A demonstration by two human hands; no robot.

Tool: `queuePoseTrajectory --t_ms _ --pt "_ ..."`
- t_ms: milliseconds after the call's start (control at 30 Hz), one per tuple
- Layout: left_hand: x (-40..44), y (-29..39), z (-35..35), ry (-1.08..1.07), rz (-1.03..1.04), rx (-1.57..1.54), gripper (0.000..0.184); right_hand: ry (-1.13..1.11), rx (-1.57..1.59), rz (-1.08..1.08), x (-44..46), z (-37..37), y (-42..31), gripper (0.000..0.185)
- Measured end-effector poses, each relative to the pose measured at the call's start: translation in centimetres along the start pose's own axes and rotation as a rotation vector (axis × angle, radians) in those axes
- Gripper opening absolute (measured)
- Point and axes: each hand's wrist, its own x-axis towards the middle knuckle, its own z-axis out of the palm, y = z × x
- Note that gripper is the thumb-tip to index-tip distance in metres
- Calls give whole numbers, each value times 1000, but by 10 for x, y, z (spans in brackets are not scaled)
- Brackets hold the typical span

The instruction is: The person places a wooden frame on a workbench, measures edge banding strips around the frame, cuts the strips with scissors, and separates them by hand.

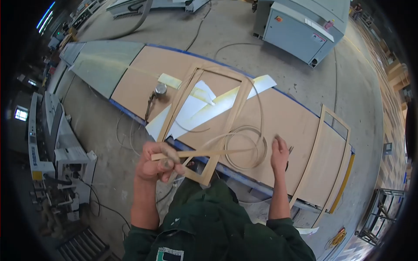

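My left hand (160,162) is closed, pinching a long thin strip of light wood-coloured edge banding (204,153) between thumb and fingers. The strip runs right across the front of the table, and a loose coil of the banding (227,152) lies beyond it. My right hand (279,154) hovers right of the coil with fingers curled; a small dark tool shows partly behind it, its kind hidden. A wooden frame (237,104) lies in front of me, its near corner overhanging the table edge close to my left hand.
A spray gun with a metal cup (160,90) stands on the brown board-topped table (135,78), left of white paper sheets (204,114). Another wooden frame (312,152) lies at the right end. Grey machines (296,32) stand beyond, with cables and hoses on the floor.
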Motion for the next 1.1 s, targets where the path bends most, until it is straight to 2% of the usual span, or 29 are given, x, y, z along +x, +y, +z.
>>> queuePoseTrajectory --t_ms 33,133,200,233,267,333,367,400,433,467,533,633,700,733,800,933,1000,1067,1100 --pt "1 1 4 7 -7 12 22 -89 164 -89 -18 6 -56 33" --pt "6 2 15 -8 -19 -34 25 -444 138 -549 -70 18 -168 46" --pt "4 6 21 -36 9 -35 26 -364 122 -800 -93 39 -210 46" --pt "5 5 24 -52 42 -32 28 -334 98 -784 -104 50 -215 46" --pt "1 1 23 -40 115 -28 41 -306 173 -741 -114 62 -219 44" --pt "-4 7 34 99 236 -46 53 -269 248 -719 -125 66 -225 42" --pt "-6 4 26 121 292 -43 58 -276 343 -626 -132 68 -231 37" --pt "-11 -1 17 147 325 -134 57 -299 448 -536 -140 74 -240 32" --pt "-16 0 8 177 363 -219 56 -320 425 -504 -145 76 -247 26" --pt "-22 6 4 256 368 -122 58 -377 476 -421 -151 80 -250 24" --pt "-35 18 -7 381 332 -182 56 -453 518 -309 -168 89 -258 19" --pt "-55 32 -20 425 373 -169 53 -551 575 -271 -193 111 -265 16" --pt "-68 39 -26 466 361 -122 50 -571 501 -372 -209 122 -276 16" --pt "-72 41 -29 461 365 -128 50 -596 527 -318 -219 130 -282 17" --pt "-82 42 -36 629 394 -27 44 -617 548 -254 -237 142 -287 19" --pt "-102 42 -57 627 434 39 42 -674 498 -291 -265 167 -284 22" --pt "-104 44 -55 776 479 -54 41 -699 539 -302 -280 174 -286 22" --pt "-113 39 -66 758 489 -19 41 -735 592 -182 -293 178 -289 23" --pt "-116 36 -71 737 492 18 41 -735 591 -187 -298 180 -294 23"
